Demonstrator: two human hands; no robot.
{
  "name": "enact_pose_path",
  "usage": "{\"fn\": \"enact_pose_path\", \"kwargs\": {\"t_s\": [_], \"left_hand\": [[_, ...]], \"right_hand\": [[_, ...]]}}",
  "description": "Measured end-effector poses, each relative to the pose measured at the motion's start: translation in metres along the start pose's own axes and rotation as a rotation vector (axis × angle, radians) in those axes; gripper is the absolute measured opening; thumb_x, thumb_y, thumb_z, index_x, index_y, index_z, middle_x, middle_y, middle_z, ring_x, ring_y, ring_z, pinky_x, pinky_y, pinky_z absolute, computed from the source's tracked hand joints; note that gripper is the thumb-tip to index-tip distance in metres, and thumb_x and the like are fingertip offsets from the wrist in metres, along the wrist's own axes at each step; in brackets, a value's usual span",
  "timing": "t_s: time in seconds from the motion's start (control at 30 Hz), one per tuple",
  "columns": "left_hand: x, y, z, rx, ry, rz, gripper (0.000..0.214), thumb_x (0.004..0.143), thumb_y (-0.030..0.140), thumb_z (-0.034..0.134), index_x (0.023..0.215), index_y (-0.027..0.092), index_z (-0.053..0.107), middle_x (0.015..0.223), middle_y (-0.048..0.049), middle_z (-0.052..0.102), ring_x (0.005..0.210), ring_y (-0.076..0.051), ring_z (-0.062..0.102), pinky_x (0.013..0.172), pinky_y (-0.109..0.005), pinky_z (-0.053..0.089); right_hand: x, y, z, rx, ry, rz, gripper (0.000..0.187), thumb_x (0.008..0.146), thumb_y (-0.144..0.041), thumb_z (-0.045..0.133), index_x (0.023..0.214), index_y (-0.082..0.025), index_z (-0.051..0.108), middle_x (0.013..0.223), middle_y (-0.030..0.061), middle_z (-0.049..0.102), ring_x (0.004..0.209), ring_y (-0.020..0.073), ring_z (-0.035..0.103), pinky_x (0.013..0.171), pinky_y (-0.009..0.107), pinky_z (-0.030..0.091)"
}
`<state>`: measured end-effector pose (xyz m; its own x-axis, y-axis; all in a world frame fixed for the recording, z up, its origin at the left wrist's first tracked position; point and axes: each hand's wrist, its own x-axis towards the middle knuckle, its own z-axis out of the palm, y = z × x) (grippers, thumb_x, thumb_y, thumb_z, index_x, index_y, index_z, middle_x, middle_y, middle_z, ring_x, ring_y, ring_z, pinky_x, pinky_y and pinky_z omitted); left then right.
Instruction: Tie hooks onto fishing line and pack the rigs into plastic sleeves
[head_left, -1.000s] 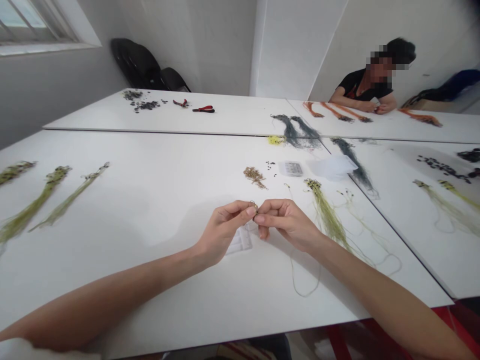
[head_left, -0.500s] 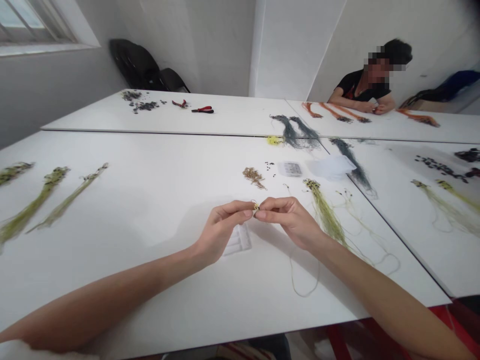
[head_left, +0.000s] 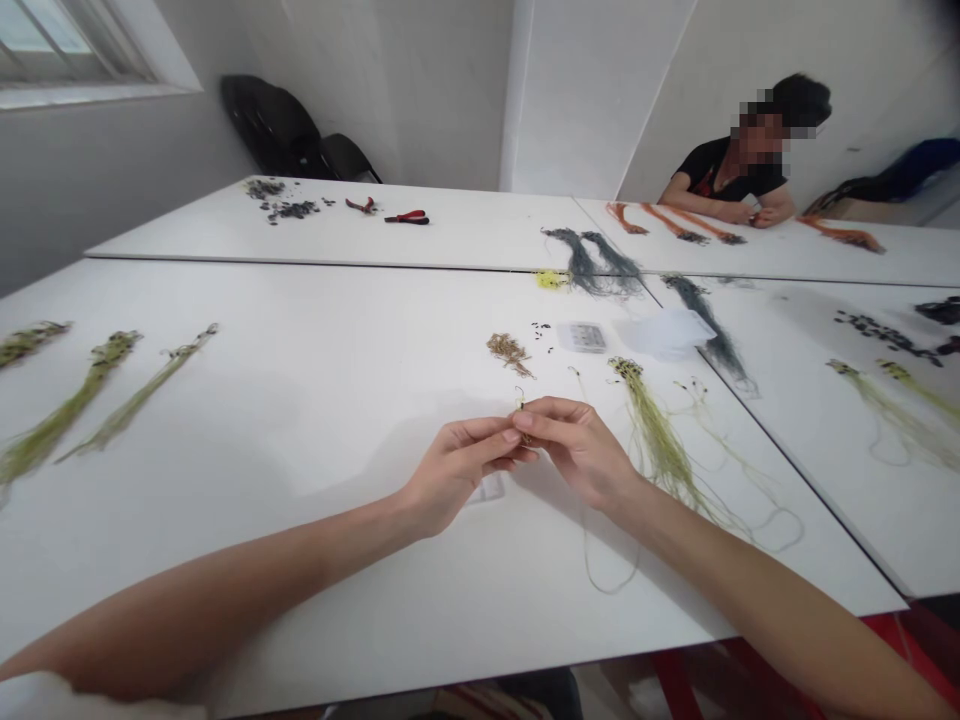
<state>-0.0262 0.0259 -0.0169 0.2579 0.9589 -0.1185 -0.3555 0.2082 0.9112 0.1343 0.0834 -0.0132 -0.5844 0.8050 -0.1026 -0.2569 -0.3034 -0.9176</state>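
My left hand (head_left: 459, 462) and my right hand (head_left: 576, 440) meet fingertip to fingertip above the table. Between them they pinch a small fishing hook (head_left: 520, 394) tied to yellow-green line; its thin curved wire sticks up over the fingertips. The fingers cover the rest of it. From under my right hand a loop of the line (head_left: 600, 587) hangs down to the table. Partly hidden below my left hand lies a clear compartment tray (head_left: 489, 489). Just beyond the fingers is a heap of small golden-brown pieces (head_left: 509, 352).
Small black bits (head_left: 541, 328) and a clear box (head_left: 583, 337) lie ahead. A yellow-green line bundle (head_left: 656, 430) is right, and similar bundles (head_left: 71, 412) left. Farther off are red-handled pliers (head_left: 407, 217), dark bundles (head_left: 577, 262) and a seated person (head_left: 731, 180).
Both hands have shifted slightly, and the fingertips now overlap more closely. The hook stands higher above the fingers, and more of the tray is covered by my left hand.
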Motion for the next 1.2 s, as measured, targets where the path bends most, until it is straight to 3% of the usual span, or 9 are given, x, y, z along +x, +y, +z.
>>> {"fn": "enact_pose_path", "kwargs": {"t_s": [0.1,0.3,0.97,1.2], "left_hand": [[0.0003,-0.0027,0.0,-0.018,0.001,-0.003,0.015,0.089,0.025,0.062,0.088,0.016,0.075,0.09,-0.0056,0.067,0.089,-0.015,0.06,0.081,-0.027,0.044],[0.0007,-0.0026,0.0013,0.007,0.007,0.018,0.016,0.089,0.024,0.062,0.08,0.015,0.073,0.079,-0.0031,0.062,0.081,-0.013,0.054,0.077,-0.026,0.042],[0.0005,-0.0042,-0.0038,0.236,0.009,0.098,0.021,0.089,0.03,0.061,0.079,0.015,0.072,0.076,-0.0038,0.06,0.084,-0.016,0.052,0.078,-0.031,0.041],[0.0,-0.0066,-0.0015,0.166,0.015,0.076,0.019,0.09,0.03,0.06,0.085,0.016,0.072,0.079,-0.0038,0.059,0.082,-0.015,0.051,0.078,-0.032,0.041]], "right_hand": [[-0.0005,0.0013,0.0007,0.026,-0.022,-0.01,0.011,0.074,-0.027,0.077,0.069,-0.018,0.072,0.062,-0.0004,0.061,0.057,0.0114,0.05,0.062,0.03,0.041],[-0.0004,0.0021,0.0002,0.042,-0.055,-0.047,0.01,0.077,-0.025,0.074,0.07,-0.017,0.072,0.064,0.0016,0.064,0.06,0.0143,0.056,0.064,0.033,0.044],[0.0016,0.0001,-0.0043,0.027,-0.137,-0.027,0.01,0.079,-0.026,0.072,0.073,-0.018,0.071,0.066,0.0016,0.065,0.06,0.0166,0.061,0.065,0.035,0.043],[0.002,0.002,-0.0016,0.051,-0.102,-0.029,0.011,0.078,-0.025,0.074,0.07,-0.018,0.07,0.065,0.001,0.064,0.06,0.0157,0.059,0.064,0.034,0.043]]}}
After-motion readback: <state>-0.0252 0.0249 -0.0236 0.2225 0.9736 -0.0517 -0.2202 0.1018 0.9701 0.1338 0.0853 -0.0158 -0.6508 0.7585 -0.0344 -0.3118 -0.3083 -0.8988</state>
